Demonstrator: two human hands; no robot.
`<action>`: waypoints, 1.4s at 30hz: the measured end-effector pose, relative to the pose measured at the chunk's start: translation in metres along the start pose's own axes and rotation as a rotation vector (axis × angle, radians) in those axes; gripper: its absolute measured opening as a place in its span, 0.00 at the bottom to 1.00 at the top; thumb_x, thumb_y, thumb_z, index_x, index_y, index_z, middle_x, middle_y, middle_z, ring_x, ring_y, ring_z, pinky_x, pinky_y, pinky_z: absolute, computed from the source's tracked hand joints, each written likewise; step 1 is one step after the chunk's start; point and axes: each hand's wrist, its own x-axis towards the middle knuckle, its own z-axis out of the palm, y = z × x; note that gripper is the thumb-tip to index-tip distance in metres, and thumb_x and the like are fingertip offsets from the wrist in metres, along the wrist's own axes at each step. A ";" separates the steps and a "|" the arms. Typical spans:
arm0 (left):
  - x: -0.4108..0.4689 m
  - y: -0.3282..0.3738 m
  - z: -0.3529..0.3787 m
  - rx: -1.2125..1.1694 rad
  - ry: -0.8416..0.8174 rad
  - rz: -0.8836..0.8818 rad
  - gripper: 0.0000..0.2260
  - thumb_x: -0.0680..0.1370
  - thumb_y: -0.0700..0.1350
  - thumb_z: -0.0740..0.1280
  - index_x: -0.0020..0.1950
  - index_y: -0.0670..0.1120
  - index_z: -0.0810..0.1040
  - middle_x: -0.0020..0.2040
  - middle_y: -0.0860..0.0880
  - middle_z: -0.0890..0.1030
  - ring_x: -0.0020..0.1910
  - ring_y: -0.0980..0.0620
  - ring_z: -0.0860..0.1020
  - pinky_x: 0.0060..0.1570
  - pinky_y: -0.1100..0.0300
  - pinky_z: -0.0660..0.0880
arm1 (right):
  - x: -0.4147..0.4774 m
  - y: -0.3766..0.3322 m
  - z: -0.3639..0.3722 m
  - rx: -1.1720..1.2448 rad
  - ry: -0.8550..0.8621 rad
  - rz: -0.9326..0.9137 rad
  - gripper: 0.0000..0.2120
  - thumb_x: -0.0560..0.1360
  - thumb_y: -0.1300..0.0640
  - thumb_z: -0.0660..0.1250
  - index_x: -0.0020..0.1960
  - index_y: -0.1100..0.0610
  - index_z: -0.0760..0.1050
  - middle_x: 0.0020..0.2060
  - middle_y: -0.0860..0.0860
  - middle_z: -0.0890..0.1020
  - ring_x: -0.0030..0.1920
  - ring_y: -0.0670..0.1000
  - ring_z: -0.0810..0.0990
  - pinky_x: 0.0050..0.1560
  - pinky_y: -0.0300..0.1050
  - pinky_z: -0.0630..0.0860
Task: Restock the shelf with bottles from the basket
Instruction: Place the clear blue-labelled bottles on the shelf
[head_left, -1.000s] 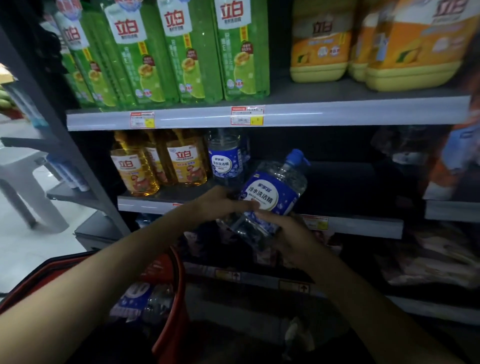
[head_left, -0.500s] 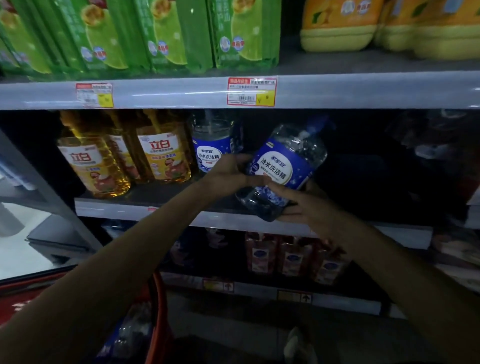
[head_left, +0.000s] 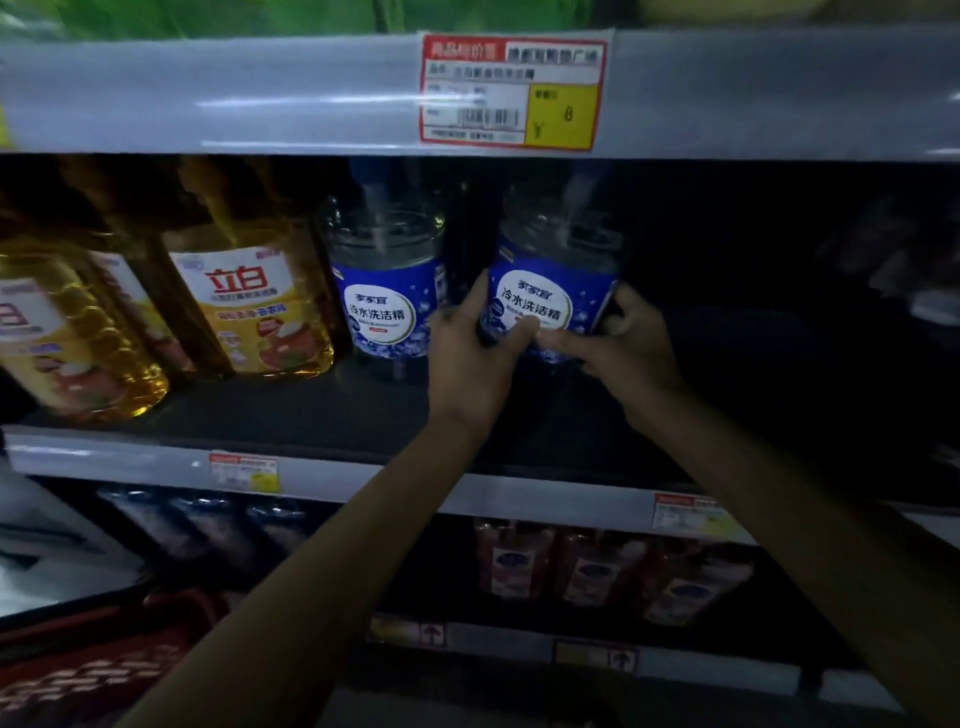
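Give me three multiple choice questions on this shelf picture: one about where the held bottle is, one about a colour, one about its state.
1. Where is the held bottle relative to the other blue-labelled bottle?
A. To its right, at the same shelf
B. One shelf below it
C. One shelf above it

2. What colour is the held bottle's label?
A. Red
B. Blue
C. Green

3. How is the held bottle?
A. Lying on its side
B. Upright and untouched
C. Upright, gripped by the left hand and the right hand

Answers:
1 A: it is just right of its twin, on the middle level.
2 B: the label is blue with a white oval.
3 C: its neck points up, and the fingers of both hands curl round its lower body.
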 end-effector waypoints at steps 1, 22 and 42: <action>0.003 -0.004 0.004 -0.012 0.017 -0.025 0.31 0.73 0.62 0.72 0.75 0.57 0.72 0.64 0.47 0.81 0.65 0.48 0.80 0.63 0.47 0.79 | 0.007 0.005 0.002 -0.029 0.013 -0.024 0.33 0.63 0.64 0.84 0.65 0.57 0.77 0.55 0.52 0.86 0.53 0.51 0.87 0.49 0.50 0.85; 0.024 -0.004 0.021 -0.224 0.073 -0.173 0.40 0.69 0.56 0.75 0.79 0.46 0.68 0.73 0.50 0.77 0.71 0.52 0.75 0.70 0.48 0.74 | 0.051 0.024 0.032 -0.229 0.193 -0.026 0.31 0.68 0.59 0.81 0.68 0.53 0.76 0.46 0.47 0.84 0.50 0.50 0.85 0.50 0.47 0.82; -0.054 0.040 -0.033 0.185 -0.152 -0.114 0.27 0.75 0.52 0.74 0.73 0.52 0.74 0.64 0.55 0.82 0.64 0.57 0.79 0.65 0.49 0.78 | -0.041 -0.024 0.008 -0.512 0.061 -0.012 0.29 0.70 0.53 0.80 0.69 0.50 0.76 0.61 0.53 0.82 0.61 0.52 0.81 0.56 0.42 0.76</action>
